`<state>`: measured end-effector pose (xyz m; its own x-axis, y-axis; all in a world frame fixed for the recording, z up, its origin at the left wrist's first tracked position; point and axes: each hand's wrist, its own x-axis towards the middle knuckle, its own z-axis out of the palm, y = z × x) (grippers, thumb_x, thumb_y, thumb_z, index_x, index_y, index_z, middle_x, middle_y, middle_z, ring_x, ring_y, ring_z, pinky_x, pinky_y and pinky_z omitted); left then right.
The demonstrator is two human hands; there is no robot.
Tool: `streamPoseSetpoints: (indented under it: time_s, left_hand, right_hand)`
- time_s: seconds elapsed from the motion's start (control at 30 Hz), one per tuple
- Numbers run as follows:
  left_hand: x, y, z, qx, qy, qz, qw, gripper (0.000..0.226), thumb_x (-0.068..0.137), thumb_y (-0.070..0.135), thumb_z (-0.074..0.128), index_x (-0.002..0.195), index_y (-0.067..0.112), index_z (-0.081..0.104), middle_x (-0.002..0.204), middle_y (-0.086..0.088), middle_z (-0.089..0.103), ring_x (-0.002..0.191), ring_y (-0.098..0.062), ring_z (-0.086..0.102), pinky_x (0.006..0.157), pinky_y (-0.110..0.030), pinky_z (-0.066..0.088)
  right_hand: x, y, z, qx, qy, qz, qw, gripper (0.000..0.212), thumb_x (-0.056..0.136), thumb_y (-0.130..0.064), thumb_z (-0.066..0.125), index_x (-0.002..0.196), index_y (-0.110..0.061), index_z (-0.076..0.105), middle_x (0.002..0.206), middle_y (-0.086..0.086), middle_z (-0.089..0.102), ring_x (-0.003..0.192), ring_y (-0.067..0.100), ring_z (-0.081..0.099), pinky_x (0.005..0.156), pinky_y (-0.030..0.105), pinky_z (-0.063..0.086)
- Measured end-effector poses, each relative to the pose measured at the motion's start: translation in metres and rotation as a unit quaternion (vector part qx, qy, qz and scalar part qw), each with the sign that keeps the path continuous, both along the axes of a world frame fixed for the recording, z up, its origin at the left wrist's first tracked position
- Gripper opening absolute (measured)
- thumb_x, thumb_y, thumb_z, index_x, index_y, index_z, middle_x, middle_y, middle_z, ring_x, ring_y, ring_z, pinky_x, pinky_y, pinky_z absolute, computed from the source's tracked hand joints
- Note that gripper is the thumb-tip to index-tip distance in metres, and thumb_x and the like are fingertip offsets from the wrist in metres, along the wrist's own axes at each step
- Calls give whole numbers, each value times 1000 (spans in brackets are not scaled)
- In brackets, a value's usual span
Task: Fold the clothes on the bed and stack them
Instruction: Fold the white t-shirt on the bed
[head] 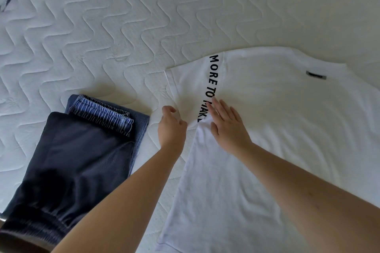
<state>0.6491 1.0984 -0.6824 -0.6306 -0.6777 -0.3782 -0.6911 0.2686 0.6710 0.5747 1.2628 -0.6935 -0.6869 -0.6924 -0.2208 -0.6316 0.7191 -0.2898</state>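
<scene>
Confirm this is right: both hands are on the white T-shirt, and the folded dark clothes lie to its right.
Wrong on one count. The head view shows the dark clothes lying left of the T-shirt, not right. Left hand and right hand are on the shirt.

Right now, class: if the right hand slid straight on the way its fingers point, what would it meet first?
The right hand lies flat on the white T-shirt, fingers pointing up-left at the black lettering. It would cross that print first, then the shirt's sleeve edge, then probably bare mattress.
</scene>
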Motion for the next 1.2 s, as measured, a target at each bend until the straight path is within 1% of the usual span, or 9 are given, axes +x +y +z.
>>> streamPoseSetpoints:
  time_s: [0.07, 0.13, 0.23, 0.3, 0.47, 0.77, 0.87, 1.03, 1.2]
  left_hand:
    - [3, 2, 0, -116, 8, -98, 988, 33, 85, 9, 58, 116, 17, 50, 105, -4, 57, 96, -24, 54, 80, -37, 46]
    - [3, 4, -3, -211, 38, -232, 949, 41, 90, 15, 55, 131, 15, 50, 131, -6, 53, 122, -27, 48, 100, -41, 39]
    - [6, 9, -13, -248, 21, -437, 864, 58, 102, 36, 34, 155, 18, 20, 162, -2, 15, 150, -22, 11, 122, -38, 10]
    - [12, 12, -23, -264, -34, -494, 828, 64, 100, 49, 13, 156, 21, 0, 163, 4, -6, 151, -17, -5, 122, -35, -5]
    - [19, 16, -36, -274, -109, -483, 824, 66, 97, 52, 0, 152, 23, -20, 160, 7, -22, 148, -15, -20, 121, -40, -8]
    - [2, 22, -9, -324, -179, -497, 785, 64, 102, 46, 25, 156, 20, 3, 164, 2, 0, 150, -18, 7, 120, -48, 1]
    - [-11, 36, 6, -363, -145, -491, 779, 63, 100, 41, 35, 154, 13, 18, 163, -8, 13, 149, -24, 16, 121, -47, 10]
    - [-19, 110, 6, -325, -77, -586, 738, 61, 103, 40, 29, 156, 25, 3, 164, -5, -4, 151, -23, 3, 121, -42, 8]
    - [-27, 211, -3, -277, -59, -665, 691, 60, 103, 46, 26, 155, 35, -3, 163, -1, -12, 151, -22, -5, 121, -45, 6]
  right_hand:
    - [13, 9, -4, 28, -4, -4, 1000, 58, 103, -29, 32, 156, -21, 12, 164, -2, 0, 151, 19, 5, 122, 39, 7]
    - [21, 18, -9, 61, -20, -22, 998, 60, 104, -35, 29, 156, -24, 2, 161, -6, -12, 151, 16, -3, 121, 36, 0]
    - [24, 21, -14, 86, -61, -37, 994, 61, 105, -38, 25, 155, -24, -7, 156, -9, -24, 150, 13, -13, 120, 34, -7]
    - [19, 18, -16, 83, -97, -44, 991, 60, 105, -35, 24, 155, -26, -10, 155, -12, -27, 149, 11, -17, 119, 33, -8]
    - [-1, 19, -9, 84, -142, -29, 986, 59, 104, -27, 24, 155, -33, -4, 162, -14, -14, 149, 6, -10, 120, 32, 2]
    - [19, 30, -9, 36, -107, -56, 992, 61, 103, -28, 29, 157, -25, 0, 164, -4, -10, 150, 12, -9, 122, 33, 1]
    - [27, 72, -10, 41, -70, -87, 993, 60, 104, -35, 31, 157, -22, 7, 165, -3, -4, 151, 14, -4, 121, 34, 4]
    - [24, 181, -5, 64, -22, -172, 983, 57, 102, -37, 37, 155, -23, 22, 164, 0, 11, 151, 20, 10, 119, 38, 12]
    - [13, 305, 4, 143, -58, -241, 958, 59, 103, -42, 27, 156, -29, 5, 164, -5, -3, 151, 15, 1, 120, 36, 11]
